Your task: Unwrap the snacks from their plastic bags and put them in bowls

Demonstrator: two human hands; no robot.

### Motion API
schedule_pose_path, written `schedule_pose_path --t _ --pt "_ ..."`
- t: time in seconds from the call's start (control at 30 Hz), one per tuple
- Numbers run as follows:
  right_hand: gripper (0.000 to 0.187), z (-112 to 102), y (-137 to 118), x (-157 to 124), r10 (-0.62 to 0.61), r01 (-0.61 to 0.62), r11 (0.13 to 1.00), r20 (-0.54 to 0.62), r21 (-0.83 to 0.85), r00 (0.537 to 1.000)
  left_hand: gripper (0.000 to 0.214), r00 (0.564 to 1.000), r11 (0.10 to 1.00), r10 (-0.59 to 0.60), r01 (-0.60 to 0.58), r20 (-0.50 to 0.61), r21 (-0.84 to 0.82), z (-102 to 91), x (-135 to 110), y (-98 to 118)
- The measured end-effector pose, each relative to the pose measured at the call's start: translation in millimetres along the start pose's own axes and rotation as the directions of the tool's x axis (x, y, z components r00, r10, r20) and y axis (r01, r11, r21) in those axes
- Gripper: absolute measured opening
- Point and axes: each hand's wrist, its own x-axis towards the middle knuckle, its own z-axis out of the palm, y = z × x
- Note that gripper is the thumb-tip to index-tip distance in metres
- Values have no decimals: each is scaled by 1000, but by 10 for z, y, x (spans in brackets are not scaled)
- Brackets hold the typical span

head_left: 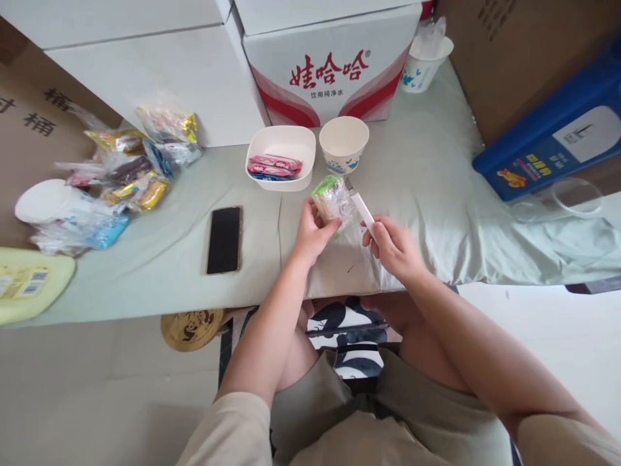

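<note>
My left hand (pixel 314 232) is closed around a small clear plastic snack packet (pixel 334 202) with a green end, near the table's front edge. In my right hand (pixel 391 246) is a white-handled utility knife (pixel 361 208), its tip pointing away from me and touching or nearly touching the packet's right side. Just beyond the packet stands a paper cup (pixel 343 145) with blue print; its inside looks pale. Left of the cup, a white plastic bowl (pixel 282 145) holds several pink and blue wrapped snack bars (pixel 274 166).
A black phone (pixel 224 240) lies to the left. Wrapped snacks (pixel 133 171) are heaped farther left near a tipped paper cup (pixel 46 202). White cartons (pixel 330 71) line the back. On the right are a blue container (pixel 557 129) and a clear plastic cup (pixel 575 197).
</note>
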Motion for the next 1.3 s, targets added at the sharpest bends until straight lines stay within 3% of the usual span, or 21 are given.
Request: schedule_pose_path --t 0.13,0.27,0.4,0.67,0.87,0.97,1.07,1.2,1.3 --pt "35 -18 28 40 -4 5 997 7 -75 1000 67 999 998 -34 36 -22 53 55 -10 54" --pt "16 -24 72 73 3 -7 999 -57 -54 998 68 998 998 -46 47 -53 28 66 -4 93" --pt "20 15 88 86 -27 23 999 -90 -45 996 69 998 998 -46 48 -50 37 65 3 87" --pt "16 120 78 154 -78 74 993 -39 -92 996 68 999 1000 -26 25 -46 -9 87 -38 92" --pt "19 53 108 137 -5 14 979 46 -202 999 61 962 1000 1 -9 -273 -27 -136 -2 404" --pt "20 -56 186 146 -12 8 962 -13 -275 1000 57 947 998 39 -56 -320 -43 -295 -51 561" --pt "25 -186 308 208 -62 5 911 -124 -413 990 63 959 997 31 -49 -281 -56 -316 -186 569" --pt "28 -310 431 318 -91 -34 778 -165 -627 982 86 972 1000 20 -23 -233 -9 -124 -397 362" --pt "29 -352 435 349 -123 -68 703 -216 -708 969 87 983 999 22 -13 -181 52 -7 -482 198"
